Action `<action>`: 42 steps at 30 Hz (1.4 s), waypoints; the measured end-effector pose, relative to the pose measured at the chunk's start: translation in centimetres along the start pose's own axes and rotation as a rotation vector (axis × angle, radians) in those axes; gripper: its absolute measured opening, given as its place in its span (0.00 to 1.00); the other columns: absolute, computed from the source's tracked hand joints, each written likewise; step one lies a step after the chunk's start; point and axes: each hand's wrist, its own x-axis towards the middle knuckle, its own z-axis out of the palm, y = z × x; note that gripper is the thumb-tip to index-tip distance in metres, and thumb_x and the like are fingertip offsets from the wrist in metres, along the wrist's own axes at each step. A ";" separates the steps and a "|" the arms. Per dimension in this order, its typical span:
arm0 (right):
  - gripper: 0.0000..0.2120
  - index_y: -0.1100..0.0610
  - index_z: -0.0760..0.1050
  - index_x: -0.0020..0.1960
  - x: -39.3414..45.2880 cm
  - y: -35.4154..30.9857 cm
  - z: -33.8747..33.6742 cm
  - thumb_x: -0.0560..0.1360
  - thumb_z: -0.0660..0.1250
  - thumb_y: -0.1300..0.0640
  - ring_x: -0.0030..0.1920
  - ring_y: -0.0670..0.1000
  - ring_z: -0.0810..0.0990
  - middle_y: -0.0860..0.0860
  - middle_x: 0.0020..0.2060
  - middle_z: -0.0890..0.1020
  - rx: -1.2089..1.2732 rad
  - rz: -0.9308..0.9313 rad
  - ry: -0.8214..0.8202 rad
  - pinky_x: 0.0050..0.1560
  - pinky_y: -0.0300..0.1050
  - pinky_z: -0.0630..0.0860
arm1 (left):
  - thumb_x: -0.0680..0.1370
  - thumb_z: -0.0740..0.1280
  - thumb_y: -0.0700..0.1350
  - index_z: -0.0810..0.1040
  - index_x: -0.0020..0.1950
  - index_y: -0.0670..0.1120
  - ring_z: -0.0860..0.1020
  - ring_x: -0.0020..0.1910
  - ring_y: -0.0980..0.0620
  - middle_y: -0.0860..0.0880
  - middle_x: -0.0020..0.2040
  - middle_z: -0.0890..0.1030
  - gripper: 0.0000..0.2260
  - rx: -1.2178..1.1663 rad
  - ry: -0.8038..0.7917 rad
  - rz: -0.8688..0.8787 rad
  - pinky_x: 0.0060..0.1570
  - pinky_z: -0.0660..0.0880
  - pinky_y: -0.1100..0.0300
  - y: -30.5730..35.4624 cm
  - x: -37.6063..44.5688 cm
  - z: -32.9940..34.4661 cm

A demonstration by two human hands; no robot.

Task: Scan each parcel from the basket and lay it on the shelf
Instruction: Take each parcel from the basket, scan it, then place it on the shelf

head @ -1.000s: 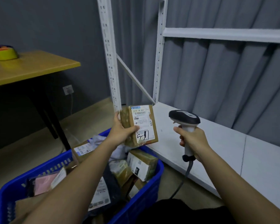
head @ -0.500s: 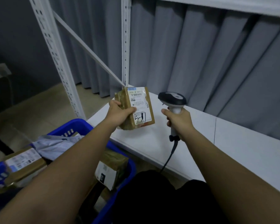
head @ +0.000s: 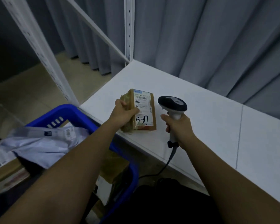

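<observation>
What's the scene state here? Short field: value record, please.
left hand: left hand grips the brown parcel, label face up
parcel position: low over the near edge of the white shelf; contact with the shelf unclear
right hand: right hand holds the scanner by its handle, head beside the parcel
scanner cable: hangs below the shelf edge
basket: blue basket, left of the shelf, holds more parcels
backdrop: grey curtain behind the shelf

Parcel (head: 141,110) and scanner (head: 173,105) in hands
</observation>
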 end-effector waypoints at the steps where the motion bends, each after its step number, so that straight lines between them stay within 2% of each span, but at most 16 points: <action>1: 0.15 0.61 0.74 0.56 1.4 0.3 0.1 0.73 0.73 0.58 0.35 0.50 0.75 0.55 0.40 0.77 -0.006 0.001 -0.016 0.31 0.39 0.74 | 0.76 0.69 0.45 0.63 0.59 0.46 0.79 0.42 0.54 0.50 0.49 0.76 0.18 0.015 0.002 0.011 0.33 0.75 0.66 -0.3 1.1 0.2; 2: 0.15 0.60 0.74 0.56 2.6 0.3 0.1 0.73 0.73 0.58 0.35 0.50 0.75 0.54 0.41 0.77 -0.009 -0.003 -0.030 0.31 0.39 0.74 | 0.77 0.68 0.45 0.64 0.60 0.46 0.79 0.43 0.53 0.50 0.50 0.77 0.16 0.040 0.026 0.038 0.32 0.74 0.68 -0.5 2.1 0.4; 3: 0.15 0.60 0.74 0.56 3.7 0.3 0.0 0.73 0.73 0.57 0.35 0.49 0.75 0.53 0.41 0.77 -0.003 -0.009 -0.037 0.32 0.39 0.74 | 0.78 0.66 0.44 0.66 0.62 0.45 0.79 0.48 0.51 0.49 0.53 0.77 0.14 0.098 0.096 0.100 0.36 0.75 0.69 -0.8 3.2 0.6; 4: 0.14 0.59 0.74 0.55 4.7 0.2 0.1 0.73 0.73 0.57 0.35 0.49 0.75 0.53 0.41 0.77 0.016 -0.010 -0.039 0.31 0.38 0.73 | 0.80 0.64 0.44 0.68 0.64 0.44 0.77 0.55 0.48 0.47 0.57 0.76 0.14 0.186 0.192 0.189 0.45 0.75 0.68 -1.2 4.3 0.7; 6: 0.12 0.58 0.74 0.52 6.3 0.2 0.4 0.73 0.73 0.57 0.36 0.49 0.74 0.52 0.39 0.76 0.077 0.009 -0.036 0.31 0.37 0.74 | 0.81 0.61 0.47 0.67 0.71 0.45 0.67 0.68 0.45 0.43 0.68 0.70 0.18 0.414 0.281 0.316 0.65 0.68 0.56 -1.8 5.6 0.7; 7: 0.11 0.58 0.73 0.50 6.8 0.2 0.7 0.73 0.73 0.58 0.35 0.50 0.74 0.53 0.38 0.75 0.113 0.026 -0.035 0.31 0.37 0.74 | 0.80 0.61 0.51 0.66 0.73 0.48 0.62 0.71 0.44 0.43 0.72 0.65 0.21 0.544 0.278 0.324 0.69 0.64 0.50 -2.0 5.7 0.8; 9: 0.09 0.58 0.73 0.48 7.6 0.2 1.5 0.73 0.73 0.59 0.35 0.50 0.72 0.54 0.36 0.73 0.176 0.053 -0.033 0.33 0.39 0.73 | 0.77 0.62 0.61 0.67 0.72 0.52 0.58 0.71 0.42 0.44 0.73 0.62 0.26 0.760 0.293 0.310 0.68 0.61 0.47 -2.1 4.9 0.9; 11: 0.08 0.58 0.74 0.48 8.2 0.0 2.2 0.74 0.72 0.59 0.35 0.50 0.71 0.54 0.36 0.73 0.206 0.073 -0.039 0.33 0.39 0.73 | 0.72 0.62 0.67 0.68 0.69 0.52 0.60 0.66 0.44 0.45 0.68 0.62 0.30 0.881 0.313 0.275 0.65 0.61 0.49 -2.1 3.3 1.1; 13: 0.08 0.57 0.74 0.50 8.8 -0.3 2.9 0.74 0.72 0.59 0.35 0.49 0.72 0.53 0.36 0.73 0.218 0.086 -0.060 0.32 0.37 0.73 | 0.70 0.61 0.71 0.65 0.70 0.52 0.61 0.66 0.45 0.46 0.67 0.62 0.35 1.006 0.271 0.268 0.64 0.62 0.50 -2.6 2.2 1.3; 16: 0.08 0.58 0.74 0.49 9.7 -0.6 3.9 0.74 0.72 0.59 0.33 0.48 0.72 0.53 0.35 0.74 0.261 0.103 -0.076 0.33 0.38 0.73 | 0.74 0.62 0.64 0.57 0.76 0.52 0.60 0.68 0.45 0.44 0.70 0.61 0.34 1.142 0.218 0.305 0.63 0.65 0.50 -3.3 2.1 1.2; 19: 0.11 0.59 0.74 0.52 11.0 -1.0 4.6 0.73 0.73 0.58 0.32 0.47 0.72 0.52 0.36 0.74 0.333 0.116 -0.036 0.33 0.39 0.74 | 0.77 0.63 0.58 0.56 0.77 0.51 0.62 0.67 0.42 0.42 0.71 0.62 0.32 1.183 0.252 0.335 0.59 0.68 0.50 -2.9 4.1 1.4; 24: 0.11 0.59 0.75 0.54 14.8 -0.8 5.1 0.74 0.72 0.59 0.33 0.47 0.72 0.52 0.37 0.75 0.388 0.079 0.030 0.33 0.37 0.76 | 0.77 0.61 0.61 0.54 0.77 0.52 0.61 0.69 0.44 0.44 0.72 0.60 0.32 1.246 0.280 0.296 0.60 0.68 0.51 -0.3 10.3 2.1; 29: 0.11 0.58 0.74 0.53 19.5 0.1 6.6 0.74 0.72 0.58 0.32 0.48 0.72 0.53 0.37 0.75 0.366 0.080 0.029 0.36 0.42 0.75 | 0.78 0.62 0.57 0.56 0.76 0.51 0.60 0.70 0.42 0.44 0.73 0.61 0.30 1.239 0.307 0.295 0.64 0.66 0.48 3.3 18.1 2.2; 33: 0.12 0.58 0.75 0.55 23.0 -0.6 7.4 0.74 0.72 0.57 0.32 0.47 0.73 0.52 0.37 0.75 0.342 0.051 0.000 0.37 0.42 0.75 | 0.77 0.65 0.53 0.57 0.74 0.48 0.62 0.70 0.42 0.44 0.72 0.63 0.29 1.139 0.357 0.288 0.62 0.67 0.49 5.1 23.0 2.4; 36: 0.08 0.57 0.74 0.50 24.6 -1.4 7.5 0.74 0.72 0.58 0.31 0.47 0.72 0.51 0.34 0.74 0.272 -0.020 -0.034 0.34 0.41 0.73 | 0.78 0.66 0.51 0.58 0.73 0.45 0.63 0.69 0.42 0.43 0.72 0.64 0.28 1.111 0.392 0.311 0.63 0.67 0.49 5.9 25.2 2.4; 42: 0.09 0.58 0.74 0.52 25.8 -2.5 7.2 0.74 0.71 0.58 0.31 0.47 0.73 0.51 0.35 0.75 0.219 -0.026 -0.028 0.33 0.40 0.73 | 0.79 0.63 0.50 0.60 0.71 0.45 0.59 0.72 0.42 0.44 0.73 0.62 0.24 1.108 0.330 0.357 0.65 0.65 0.46 6.8 28.8 2.3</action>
